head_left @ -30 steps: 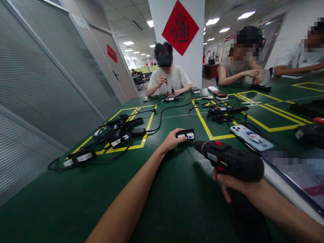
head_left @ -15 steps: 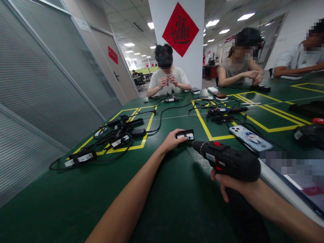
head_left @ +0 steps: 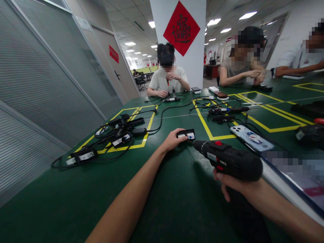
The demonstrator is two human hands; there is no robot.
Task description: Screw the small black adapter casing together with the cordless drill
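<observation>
Drill lies level above the green table, gripped from below by the right hand, its nose touching a small black adapter. Left arm reaches straight ahead; the left hand clasps that adapter against the table, near a phone.

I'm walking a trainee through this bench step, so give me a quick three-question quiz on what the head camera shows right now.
1. True or false: the right hand holds a black power screwdriver whose tip points at the small black block.
2. What does the left hand do? A) lifts the phone B) steadies the small black block on the green table C) pulls a cable
3. Fill in: the phone lies face down on the ____ side of the screwdriver.

Key: 1 true; 2 B; 3 right
</observation>
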